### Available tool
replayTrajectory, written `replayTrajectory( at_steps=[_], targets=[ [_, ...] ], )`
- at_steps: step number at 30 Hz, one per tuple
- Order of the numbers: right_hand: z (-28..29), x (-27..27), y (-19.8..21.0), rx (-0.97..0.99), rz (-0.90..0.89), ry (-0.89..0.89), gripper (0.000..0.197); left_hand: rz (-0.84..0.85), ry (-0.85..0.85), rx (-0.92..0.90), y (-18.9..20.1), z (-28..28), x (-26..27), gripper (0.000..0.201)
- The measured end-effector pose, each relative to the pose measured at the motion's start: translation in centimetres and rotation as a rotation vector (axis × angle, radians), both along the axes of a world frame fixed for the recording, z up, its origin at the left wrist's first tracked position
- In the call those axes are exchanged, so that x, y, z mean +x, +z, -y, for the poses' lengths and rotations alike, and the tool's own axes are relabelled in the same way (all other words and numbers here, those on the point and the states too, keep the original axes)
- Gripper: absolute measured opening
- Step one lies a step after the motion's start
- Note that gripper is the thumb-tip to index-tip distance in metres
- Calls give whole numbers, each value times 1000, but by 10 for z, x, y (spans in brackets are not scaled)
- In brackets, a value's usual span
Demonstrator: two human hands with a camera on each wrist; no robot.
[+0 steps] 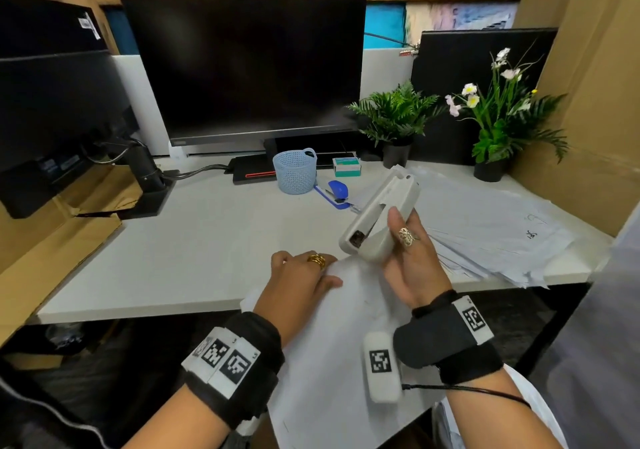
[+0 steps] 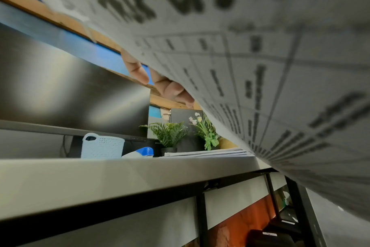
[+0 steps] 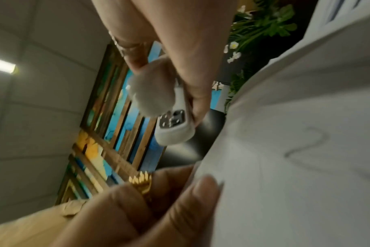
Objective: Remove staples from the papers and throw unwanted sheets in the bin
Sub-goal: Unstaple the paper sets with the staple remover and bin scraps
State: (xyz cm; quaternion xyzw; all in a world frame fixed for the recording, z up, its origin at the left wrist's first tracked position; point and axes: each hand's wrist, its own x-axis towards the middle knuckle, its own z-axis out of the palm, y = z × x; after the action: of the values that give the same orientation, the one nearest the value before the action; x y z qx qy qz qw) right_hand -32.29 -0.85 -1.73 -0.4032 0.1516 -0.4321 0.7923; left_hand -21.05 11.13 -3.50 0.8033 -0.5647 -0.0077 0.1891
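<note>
My left hand pinches the top corner of a white stapled sheet set that hangs over the desk's front edge toward my lap. Its fingers curl under the printed paper, thumb on top. My right hand grips a grey stapler, tilted, its metal nose just above that corner. In the right wrist view the grey stapler sits in my fingers, close to the left hand and the paper. No staple is visible.
A spread stack of papers lies on the white desk at the right. Behind stand a light blue basket, a blue stapler, a staple box, a monitor and two potted plants.
</note>
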Motion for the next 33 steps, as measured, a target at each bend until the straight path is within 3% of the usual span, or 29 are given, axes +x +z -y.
replayTrajectory(
  at_steps=[5, 9, 12, 16, 20, 23, 26, 33],
  targets=[
    [-4, -2, -3, -180, -198, -268, 30, 105, -20, 8, 10, 1, -17, 32],
    [-5, -4, -7, -453, -257, -416, 51, 101, -32, 53, 15, 4, -26, 31],
    [-7, -7, -5, -660, -277, -465, 42, 111, -33, 72, 18, 6, -30, 31],
    [-7, -10, -3, -844, -341, -465, 44, 181, -51, 69, 20, 8, -35, 27],
    [2, -9, -9, -852, -412, -363, 47, 262, -70, 75, 21, 6, -40, 21],
    [4, -8, -13, -821, -434, -306, 36, 248, -45, 58, 23, 7, -41, 22],
    [4, -6, -16, -753, -424, -321, 24, 210, -26, 63, 23, 8, -39, 26],
    [3, -1, -23, -628, -419, -382, 26, 242, -46, 87, 23, 7, -39, 31]
  ],
)
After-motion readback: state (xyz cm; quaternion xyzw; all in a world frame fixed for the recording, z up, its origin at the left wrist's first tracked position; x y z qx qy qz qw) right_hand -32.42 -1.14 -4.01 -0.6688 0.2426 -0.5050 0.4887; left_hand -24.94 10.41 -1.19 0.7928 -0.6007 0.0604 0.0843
